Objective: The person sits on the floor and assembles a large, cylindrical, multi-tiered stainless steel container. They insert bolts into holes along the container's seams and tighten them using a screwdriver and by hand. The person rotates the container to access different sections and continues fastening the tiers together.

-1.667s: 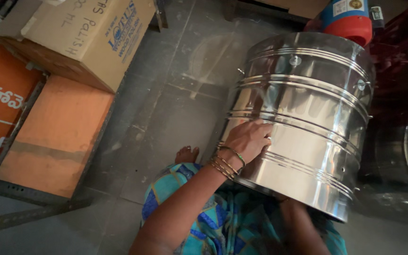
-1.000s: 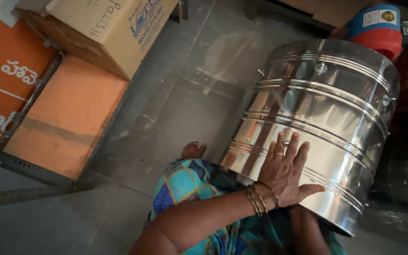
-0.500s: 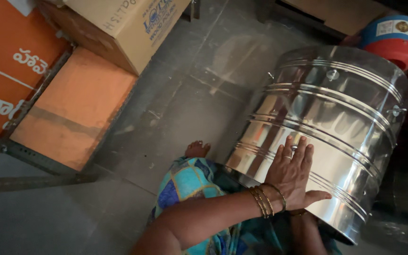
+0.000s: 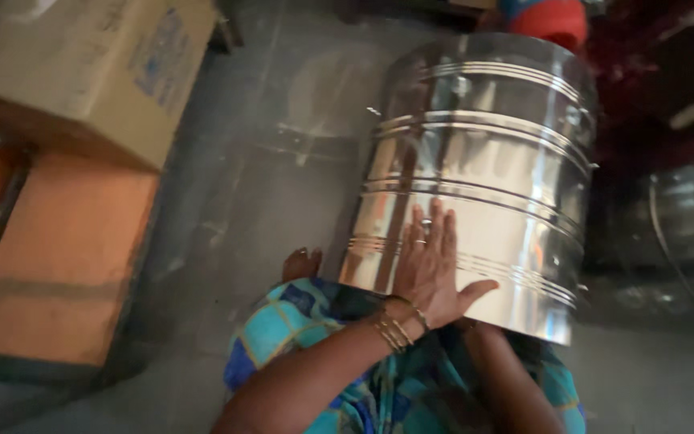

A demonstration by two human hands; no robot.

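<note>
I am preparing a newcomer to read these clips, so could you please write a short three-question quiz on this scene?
1. Multiple choice: how does the left hand meet the steel drum?
A) It grips the top rim.
B) It lies flat on the side, fingers extended.
C) It hovers apart from it.
2. True or false: the right hand lies in plain view on top of the drum.
3. Fill in: the bangles sit on the left ____.

Key:
1. B.
2. False: the right forearm runs under the drum, and the hand is hidden.
3. wrist.
</note>
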